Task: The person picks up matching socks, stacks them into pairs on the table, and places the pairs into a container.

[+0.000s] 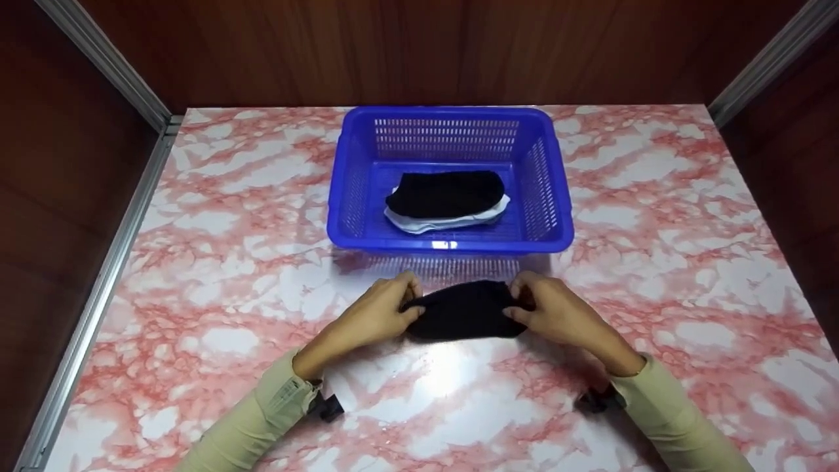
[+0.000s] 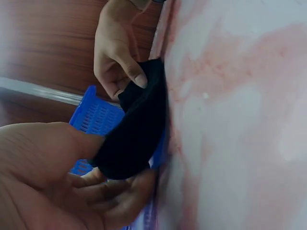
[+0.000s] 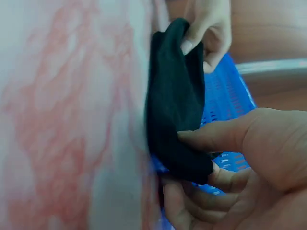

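Observation:
A black sock [image 1: 467, 311] is stretched sideways between both hands, in front of the basket. My left hand [image 1: 383, 307] pinches its left end between thumb and fingers, and my right hand [image 1: 550, 308] pinches its right end the same way. In the left wrist view the sock [image 2: 136, 127] hangs close over the table, the thumb on its near face. From the right wrist, the sock [image 3: 175, 96] shows as a flat, slightly creased strip. Inside the blue basket [image 1: 452, 246], another black sock [image 1: 449, 193] lies on top of white socks [image 1: 419, 226].
The basket stands on a red-and-white marbled table [image 1: 216, 275], just beyond the hands. Dark wood panels [image 1: 419, 52] rise behind and at both sides, with metal strips [image 1: 111, 262] along the corners. Black straps with small mounts [image 1: 328, 408] sit at the wrists.

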Demonstrator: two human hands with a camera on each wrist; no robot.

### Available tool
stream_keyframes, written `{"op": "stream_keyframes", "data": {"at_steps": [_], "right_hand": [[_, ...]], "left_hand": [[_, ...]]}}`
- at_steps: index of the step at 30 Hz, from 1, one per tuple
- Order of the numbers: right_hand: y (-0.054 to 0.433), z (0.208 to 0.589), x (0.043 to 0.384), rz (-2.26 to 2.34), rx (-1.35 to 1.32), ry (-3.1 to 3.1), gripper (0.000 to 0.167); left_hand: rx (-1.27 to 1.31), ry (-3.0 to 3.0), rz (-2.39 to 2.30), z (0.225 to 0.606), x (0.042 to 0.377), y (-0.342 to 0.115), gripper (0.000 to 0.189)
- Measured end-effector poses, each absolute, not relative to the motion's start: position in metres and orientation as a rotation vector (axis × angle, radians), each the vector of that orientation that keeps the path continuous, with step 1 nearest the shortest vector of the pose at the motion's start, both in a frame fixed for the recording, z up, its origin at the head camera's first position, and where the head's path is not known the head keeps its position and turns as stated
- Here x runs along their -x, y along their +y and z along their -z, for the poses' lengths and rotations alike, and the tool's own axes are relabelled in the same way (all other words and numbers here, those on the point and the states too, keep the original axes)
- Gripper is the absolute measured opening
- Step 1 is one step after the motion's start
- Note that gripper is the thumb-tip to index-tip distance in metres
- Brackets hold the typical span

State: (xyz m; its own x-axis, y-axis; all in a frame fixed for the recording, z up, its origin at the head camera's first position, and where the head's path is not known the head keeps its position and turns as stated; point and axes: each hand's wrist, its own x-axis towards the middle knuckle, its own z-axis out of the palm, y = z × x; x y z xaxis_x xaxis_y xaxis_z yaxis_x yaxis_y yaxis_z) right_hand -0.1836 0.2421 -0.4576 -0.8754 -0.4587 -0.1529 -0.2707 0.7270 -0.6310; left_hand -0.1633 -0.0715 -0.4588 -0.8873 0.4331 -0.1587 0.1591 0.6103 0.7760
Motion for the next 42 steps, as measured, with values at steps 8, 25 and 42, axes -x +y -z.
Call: {"op": "stream_keyframes", "data": {"at_steps": [8, 25, 42], "right_hand": [[0.246, 0.456, 0.190, 0.956, 0.496, 2.511, 0.033], [0.243, 0.457, 0.191, 1.274, 0.361, 2.360, 0.032], [0.245, 0.440, 0.181, 1.301, 0.477, 2.496, 0.015]], "left_hand": [[-0.414, 2.409, -1.201, 0.458, 0.169, -0.075, 0.032], [-0.467, 2.494, -1.124, 0.460, 0.172, -0.081, 0.029], [-0.365, 2.474, -1.203, 0.442, 0.175, -0.093, 0.033]]}}
